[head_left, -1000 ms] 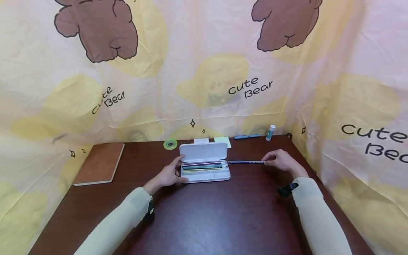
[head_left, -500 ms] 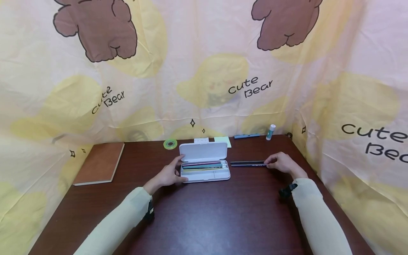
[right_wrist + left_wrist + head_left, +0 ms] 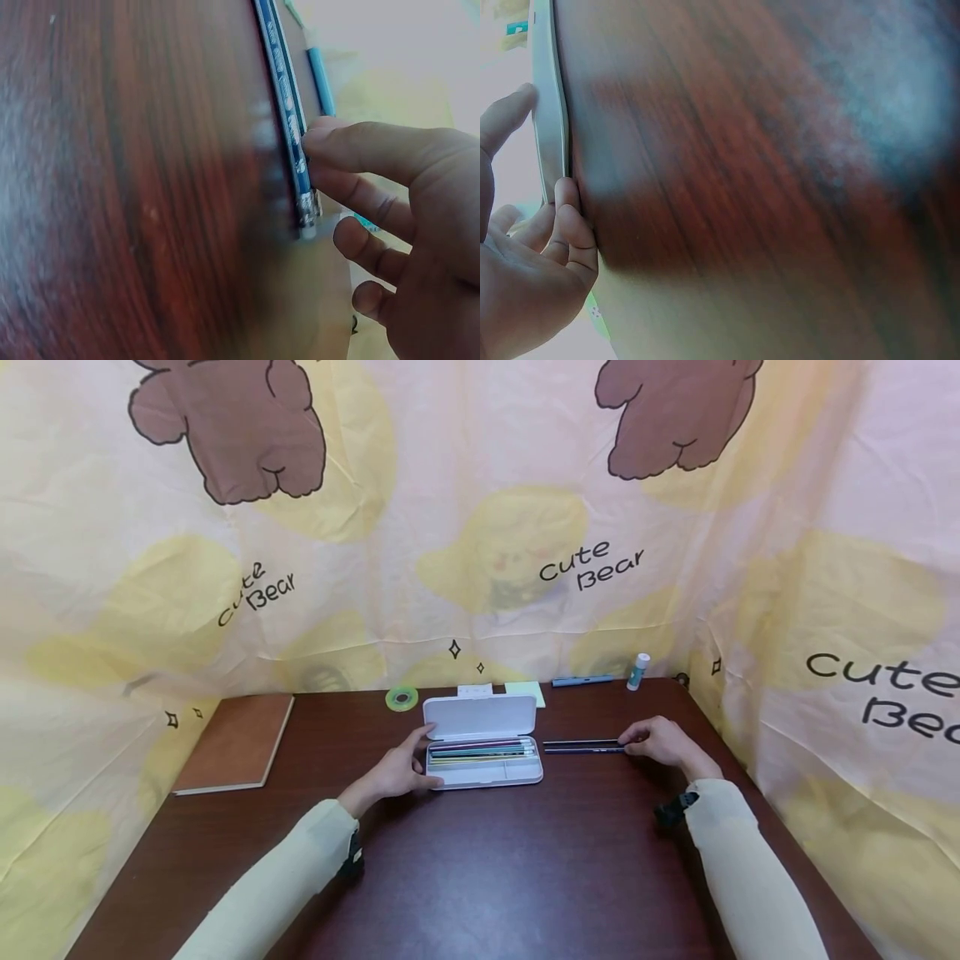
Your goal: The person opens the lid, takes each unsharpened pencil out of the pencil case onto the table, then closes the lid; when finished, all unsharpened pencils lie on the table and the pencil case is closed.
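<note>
A white pencil case [image 3: 486,774] lies with its lid [image 3: 480,718] raised and several pencils [image 3: 480,752] inside. My left hand [image 3: 393,772] holds the case by its left end, thumb at the front corner and another finger by the lid; in the left wrist view, curled fingers [image 3: 566,206] meet the case's edge [image 3: 549,112]. To the right of the case, two dark pencils lie side by side on the table. My right hand [image 3: 660,743] pinches the rear pencil [image 3: 577,742] near its right end. The front blue pencil [image 3: 281,90] shows its eraser end in the right wrist view.
Along the back edge are a green tape roll [image 3: 402,698], pale sticky notes [image 3: 525,693], a blue pen [image 3: 582,681] and an upright glue stick [image 3: 638,672]. A brown notebook [image 3: 236,743] lies at the left. Printed curtains [image 3: 465,568] hang around the table.
One second ago the two pencils looked like a single line; they now appear as two, the front one nearer me. My right hand shifted slightly, while my left stayed on the case.
</note>
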Motion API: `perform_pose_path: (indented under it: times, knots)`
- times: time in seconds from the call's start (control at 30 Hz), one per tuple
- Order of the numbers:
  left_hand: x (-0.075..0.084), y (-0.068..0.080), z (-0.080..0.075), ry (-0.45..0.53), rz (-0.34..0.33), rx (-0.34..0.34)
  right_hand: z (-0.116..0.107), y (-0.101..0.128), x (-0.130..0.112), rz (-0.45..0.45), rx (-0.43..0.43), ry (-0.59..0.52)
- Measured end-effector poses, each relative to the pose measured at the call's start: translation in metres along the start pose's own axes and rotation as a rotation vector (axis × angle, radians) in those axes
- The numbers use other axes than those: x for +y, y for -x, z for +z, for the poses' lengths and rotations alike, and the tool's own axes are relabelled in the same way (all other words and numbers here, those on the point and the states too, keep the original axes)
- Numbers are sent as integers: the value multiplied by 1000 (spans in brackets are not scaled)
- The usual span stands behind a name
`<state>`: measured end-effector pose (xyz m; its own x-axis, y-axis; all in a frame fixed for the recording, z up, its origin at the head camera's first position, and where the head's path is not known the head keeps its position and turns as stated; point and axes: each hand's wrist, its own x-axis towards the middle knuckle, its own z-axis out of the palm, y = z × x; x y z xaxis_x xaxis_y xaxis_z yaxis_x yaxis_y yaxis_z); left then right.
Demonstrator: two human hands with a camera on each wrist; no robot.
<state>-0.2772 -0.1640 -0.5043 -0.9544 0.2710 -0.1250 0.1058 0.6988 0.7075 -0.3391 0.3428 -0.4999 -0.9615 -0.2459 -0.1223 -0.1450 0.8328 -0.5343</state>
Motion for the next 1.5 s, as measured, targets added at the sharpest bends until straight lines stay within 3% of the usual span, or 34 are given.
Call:
perform_pose_path:
  times: [0.27,0.67,1.0,1.5]
  knots:
    - [-1,-2,0,3,-2,-10,4,0,-20,-54,3,-15]
    - [-2,-2,1,9,-11,-12,12,1,-71,-116,-44,-30]
    - [-1,0,0,11,-10,-8,27,-8,-110,-140,-92,-37]
    - [0,1,-1,9,-4,-1,59,-26,-144,-243,-157,-17]
